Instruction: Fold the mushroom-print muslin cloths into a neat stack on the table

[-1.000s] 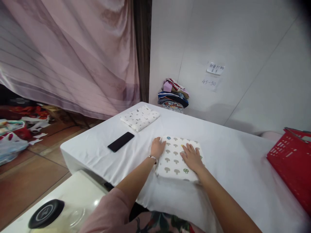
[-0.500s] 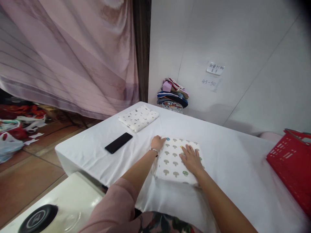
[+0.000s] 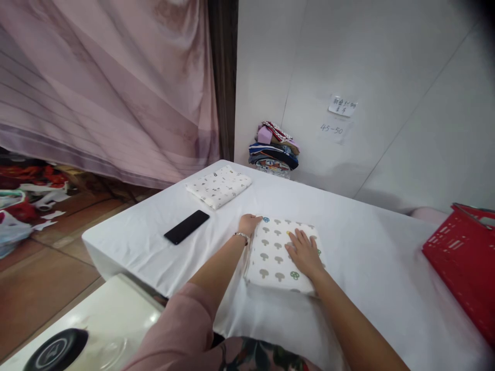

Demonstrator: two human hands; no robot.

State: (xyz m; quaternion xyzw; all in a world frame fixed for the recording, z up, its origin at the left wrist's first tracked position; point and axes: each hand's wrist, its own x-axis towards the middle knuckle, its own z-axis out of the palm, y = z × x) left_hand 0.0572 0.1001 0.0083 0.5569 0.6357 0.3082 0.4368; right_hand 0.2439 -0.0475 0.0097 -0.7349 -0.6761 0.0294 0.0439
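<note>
A folded white cloth (image 3: pixel 270 252) printed with grey mushrooms and a few coloured ones lies flat on the white-covered table in front of me. My left hand (image 3: pixel 249 224), with a bracelet at the wrist, grips the cloth's far left corner; its fingertips are partly hidden at the edge. Spread flat on the right part of the cloth is my right hand (image 3: pixel 305 252), fingers apart and palm down. Farther off to the left rests another folded white cloth (image 3: pixel 219 186) with small dark prints.
A black phone (image 3: pixel 187 227) lies left of my left arm. At right stands a red basket (image 3: pixel 460 257). Folded clothes (image 3: pixel 274 149) are stacked against the wall beyond the table (image 3: pixel 359 247). A white surface with a black round object (image 3: pixel 58 350) is at lower left.
My left hand has shifted very slightly left at the cloth's corner. The right hand stays flat on the cloth. The whole view has shifted a little.
</note>
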